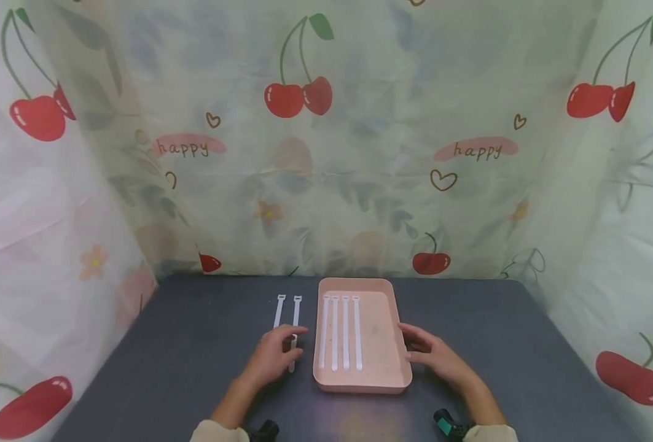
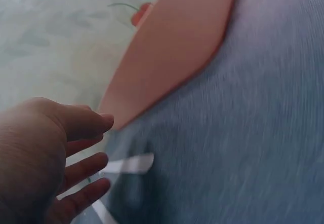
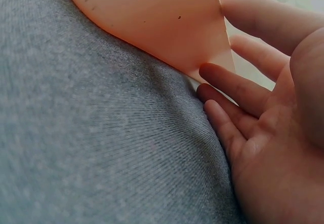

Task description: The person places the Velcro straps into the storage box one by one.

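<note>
A shallow pink tray [image 1: 381, 337] lies on the dark table in the head view. Several white cable ties [image 1: 345, 334] with slotted heads lie lengthwise in its left half, side by side. Left of the tray are two more, an outer cable tie [image 1: 279, 312] and an inner cable tie [image 1: 296, 313]. My left hand [image 1: 268, 359] hovers over the inner one, thumb and fingers spread apart with nothing between them; it covers part of both ties. At the tray's right wall, my right hand [image 1: 445, 362] rests its loosely straight fingers [image 3: 238, 87] against the side.
The dark cloth-covered table [image 1: 155, 368] ends at a back wall of patterned fabric [image 1: 359, 202], with more fabric hanging at both sides. Black wrist devices [image 1: 449, 423] sit near the table's front edge, below each hand.
</note>
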A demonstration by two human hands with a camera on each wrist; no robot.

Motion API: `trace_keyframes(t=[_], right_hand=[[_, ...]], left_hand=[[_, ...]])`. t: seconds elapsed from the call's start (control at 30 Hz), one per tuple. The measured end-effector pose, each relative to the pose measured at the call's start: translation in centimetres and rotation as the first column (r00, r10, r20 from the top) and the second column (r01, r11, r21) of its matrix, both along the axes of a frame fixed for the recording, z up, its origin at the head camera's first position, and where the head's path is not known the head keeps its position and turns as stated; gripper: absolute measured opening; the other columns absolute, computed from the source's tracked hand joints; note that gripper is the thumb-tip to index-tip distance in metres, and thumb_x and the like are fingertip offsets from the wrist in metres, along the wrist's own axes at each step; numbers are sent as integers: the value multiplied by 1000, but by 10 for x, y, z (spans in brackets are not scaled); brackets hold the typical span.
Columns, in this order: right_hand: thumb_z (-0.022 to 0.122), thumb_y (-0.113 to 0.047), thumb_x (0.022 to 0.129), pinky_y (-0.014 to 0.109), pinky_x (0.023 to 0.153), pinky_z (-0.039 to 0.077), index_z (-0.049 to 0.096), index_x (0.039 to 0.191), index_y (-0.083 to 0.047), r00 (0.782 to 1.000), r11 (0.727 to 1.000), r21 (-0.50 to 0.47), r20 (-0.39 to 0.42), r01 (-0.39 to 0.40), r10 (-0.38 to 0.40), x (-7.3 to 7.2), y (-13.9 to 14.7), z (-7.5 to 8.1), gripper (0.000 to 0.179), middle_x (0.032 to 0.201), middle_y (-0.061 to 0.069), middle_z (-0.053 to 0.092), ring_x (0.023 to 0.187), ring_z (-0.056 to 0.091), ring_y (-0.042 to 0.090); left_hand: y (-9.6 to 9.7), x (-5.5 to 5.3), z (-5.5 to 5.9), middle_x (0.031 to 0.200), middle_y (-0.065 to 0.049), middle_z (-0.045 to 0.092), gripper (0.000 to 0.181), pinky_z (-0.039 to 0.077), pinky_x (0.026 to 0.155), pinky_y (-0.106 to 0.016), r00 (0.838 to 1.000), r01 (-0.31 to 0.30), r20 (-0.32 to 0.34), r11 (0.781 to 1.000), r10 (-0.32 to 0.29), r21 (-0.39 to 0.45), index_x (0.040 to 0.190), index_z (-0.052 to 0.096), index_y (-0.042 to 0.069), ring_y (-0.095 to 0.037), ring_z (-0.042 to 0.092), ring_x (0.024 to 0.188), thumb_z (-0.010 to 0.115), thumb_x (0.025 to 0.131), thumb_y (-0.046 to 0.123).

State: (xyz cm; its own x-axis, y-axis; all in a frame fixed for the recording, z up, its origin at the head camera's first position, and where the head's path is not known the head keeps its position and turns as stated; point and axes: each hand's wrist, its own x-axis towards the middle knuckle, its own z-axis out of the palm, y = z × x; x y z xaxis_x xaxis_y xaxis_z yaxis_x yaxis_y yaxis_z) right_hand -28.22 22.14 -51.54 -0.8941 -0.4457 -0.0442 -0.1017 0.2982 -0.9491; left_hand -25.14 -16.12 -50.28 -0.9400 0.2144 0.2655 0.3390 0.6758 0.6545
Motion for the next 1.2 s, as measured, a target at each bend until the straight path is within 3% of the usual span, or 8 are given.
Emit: trace_keyframes(t=[0.23, 0.37, 0.47, 0.6, 0.7, 0.83, 0.97, 1.2], right_hand=[[68, -20, 91, 55, 108, 28, 40, 148, -7, 1000, 1000, 2, -1, 9, -9, -1, 0, 0, 65, 148, 16, 42, 135, 39, 34], [68, -21, 91, 55, 108, 27, 41, 148, -8, 1000, 1000, 0, -2, 1, -1, -1, -1, -3, 65, 148, 16, 42, 135, 39, 34], [68, -21, 91, 56, 108, 27, 41, 148, -8, 1000, 1000, 3, -6, -2, 2, -2, -1, -5, 64, 148, 16, 42, 135, 39, 35], [68, -21, 91, 56, 108, 27, 41, 147, -8, 1000, 1000, -2, -2, 5, -5, -1, 0, -5, 64, 148, 16, 42, 135, 38, 35], [67, -21, 91, 56, 108, 27, 41, 148, -9, 1000, 1000, -4, 1, 10, -10, -1, 0, -5, 64, 148, 16, 42, 135, 38, 36], [68, -22, 91, 56, 108, 27, 40, 148, -8, 1000, 1000, 4, 1, 10, -10, 0, 0, -4, 64, 149, 16, 41, 136, 37, 35], [68, -22, 91, 56, 108, 27, 40, 148, -8, 1000, 1000, 12, -2, 15, -15, -1, 0, -5, 64, 149, 15, 41, 136, 37, 35], [68, -20, 91, 55, 109, 25, 40, 147, -5, 1000, 1000, -5, 0, 8, -8, 1, 0, 0, 65, 149, 17, 40, 137, 36, 35]], left_hand=[[-18, -11, 2, 114, -8, 66, 36, 43, 93, -50, 996, -91, -23, 976, 88, -197, 114, 71, 12, -29, 57, 106, 77, 79, 10], [-32, -17, 8, 115, -15, 64, 39, 42, 93, -52, 991, -119, 37, 965, 131, -234, 114, 70, 7, -36, 56, 108, 78, 76, 9], [-40, -24, 12, 116, -17, 62, 40, 42, 95, -51, 986, -102, 109, 968, 129, -227, 116, 69, 6, -36, 56, 110, 78, 77, 11], [-46, -36, 17, 114, -18, 64, 39, 44, 92, -50, 973, -95, 198, 986, 121, -137, 118, 67, 3, -34, 59, 106, 76, 81, 14], [-48, -45, 18, 113, -18, 66, 39, 44, 91, -49, 959, -125, 247, 990, 137, -61, 118, 66, 0, -34, 60, 105, 76, 82, 14], [-49, -53, 14, 113, -15, 67, 39, 41, 96, -48, 948, -167, 265, 984, 178, -63, 117, 67, -1, -34, 59, 110, 76, 81, 12], [-47, -58, 11, 111, -11, 67, 40, 41, 95, -49, 942, -196, 244, 968, 229, -154, 117, 69, 5, -32, 57, 111, 79, 78, 15], [-36, -60, 17, 110, -13, 58, 42, 46, 83, -50, 933, -195, 216, 910, 287, -366, 113, 71, 15, -33, 57, 103, 82, 73, 19]])
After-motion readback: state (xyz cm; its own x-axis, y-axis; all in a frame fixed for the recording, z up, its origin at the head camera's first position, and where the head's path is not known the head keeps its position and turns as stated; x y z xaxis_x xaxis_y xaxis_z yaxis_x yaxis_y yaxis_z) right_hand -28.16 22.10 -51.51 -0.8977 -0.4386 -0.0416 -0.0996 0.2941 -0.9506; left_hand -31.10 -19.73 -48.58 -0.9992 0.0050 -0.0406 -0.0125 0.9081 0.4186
